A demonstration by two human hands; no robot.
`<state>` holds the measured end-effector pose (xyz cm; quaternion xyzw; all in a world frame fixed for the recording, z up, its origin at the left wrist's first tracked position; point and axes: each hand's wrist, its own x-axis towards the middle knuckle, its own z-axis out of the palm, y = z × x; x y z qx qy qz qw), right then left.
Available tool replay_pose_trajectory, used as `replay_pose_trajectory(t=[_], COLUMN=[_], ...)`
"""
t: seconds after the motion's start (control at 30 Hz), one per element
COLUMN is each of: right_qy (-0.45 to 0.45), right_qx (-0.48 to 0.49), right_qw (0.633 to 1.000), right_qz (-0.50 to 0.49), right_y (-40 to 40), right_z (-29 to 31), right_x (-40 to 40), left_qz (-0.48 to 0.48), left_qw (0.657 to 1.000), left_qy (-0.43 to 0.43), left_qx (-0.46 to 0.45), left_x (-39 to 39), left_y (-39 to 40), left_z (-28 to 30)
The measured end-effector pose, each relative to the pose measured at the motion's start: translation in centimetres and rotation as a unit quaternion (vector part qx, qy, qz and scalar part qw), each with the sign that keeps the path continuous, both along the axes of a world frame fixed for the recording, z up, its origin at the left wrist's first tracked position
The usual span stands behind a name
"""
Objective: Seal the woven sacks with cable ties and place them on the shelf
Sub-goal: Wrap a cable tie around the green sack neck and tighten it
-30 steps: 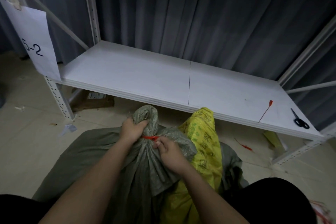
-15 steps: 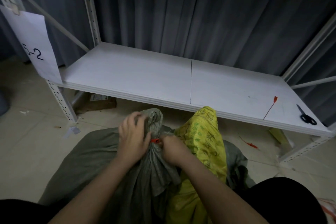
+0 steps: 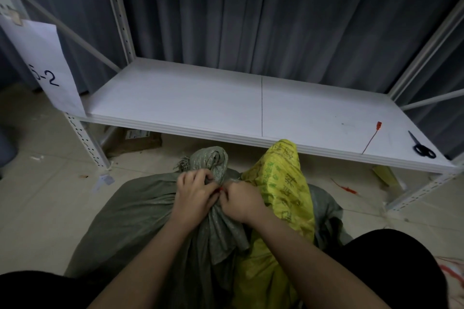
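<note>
We note first the shelf (image 3: 200,103), a white board on a perforated steel frame, standing before grey curtains; no sack lies on it. On its right end rest a spare red cable tie (image 3: 371,138) and, just beside the front corner, black scissors (image 3: 423,149). A paper label marked with a number (image 3: 46,68) hangs on the left post.

On the floor below the shelf edge we find the grey-green sack (image 3: 140,213), its neck gathered upward into a bunch. Touching its right side stands the yellow sack (image 3: 283,183), mouth not tied so far as we can see.

The left hand (image 3: 194,192) grips the gathered neck, fingers curled round the cloth. The right hand (image 3: 238,202) meets it at the neck, fingers bent and apparently pinching the red tie on the neck (image 3: 221,189), of which only a sliver shows between the two hands.

We judge the step in hand to be the sealing of the first sack: the tie is round the neck, and we cannot tell whether it is locked. The next move calls for drawing the tail tight while the other hand holds the bunch, then lifting the sack onto the shelf. The yellow sack remains to be sealed.
</note>
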<state>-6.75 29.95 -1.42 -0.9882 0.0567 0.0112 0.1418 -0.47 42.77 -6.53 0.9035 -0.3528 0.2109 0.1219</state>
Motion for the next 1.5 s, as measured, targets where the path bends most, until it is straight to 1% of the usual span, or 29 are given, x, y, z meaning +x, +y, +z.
replay_pose_trajectory(t=[0.23,0.3,0.37,0.47,0.53,0.6,0.73,0.87,1.0,1.1,1.2,1.37,1.5], right_qy=[0.102,0.131,0.152,0.176,0.188,0.186,0.141,0.094,0.096,0.073,0.051,0.040,0.039], right_qx=[0.088,0.098,0.081,0.019,-0.005,-0.010,-0.012,0.004,0.023,0.004,0.011,-0.018,-0.016], right_qw=[0.990,0.986,0.984,0.983,0.981,0.982,0.990,0.996,0.995,0.997,0.999,0.999,0.999], right_qz=[-0.034,-0.036,-0.038,-0.047,-0.040,-0.022,0.002,-0.002,0.006,0.011,-0.005,0.012,0.018], right_y=[0.1,0.2,0.4,0.7,1.0,1.7,2.2,1.7,1.1,1.1,1.5,1.5,1.4], right_z=[0.0,0.2,0.4,0.8,1.0,1.2,1.1,0.2,-0.2,-0.4,-1.0,-1.4,-1.3], right_x=[0.3,0.5,0.8,1.3,1.4,1.2,0.2,-0.5,-1.0,-1.3,-1.6,-2.2,-2.2], left_qz=[-0.006,-0.012,-0.014,-0.017,-0.020,-0.021,-0.015,-0.022,-0.023,-0.021,-0.013,0.013,0.016], left_qw=[1.000,1.000,1.000,0.999,0.999,0.999,1.000,0.999,0.999,0.998,0.997,0.998,0.997], left_qy=[0.010,0.006,0.001,-0.009,-0.009,-0.006,0.005,-0.018,-0.019,-0.042,-0.057,-0.050,-0.048], left_qx=[0.005,0.011,0.027,0.041,0.044,0.043,0.023,0.026,0.041,0.048,0.041,0.048,0.055], left_x=[0.1,0.2,0.0,-0.3,-0.5,-0.7,-0.6,-0.4,-0.6,-1.0,-1.3,-1.7,-1.8], left_y=[-0.2,-0.4,-0.5,-0.7,-0.7,-0.7,-0.5,-0.1,0.2,0.1,-0.3,-0.9,-1.4], left_z=[-0.3,-0.4,-0.4,-0.4,-0.4,-0.4,-0.5,-0.7,-0.7,-0.8,-0.8,-1.0,-1.5])
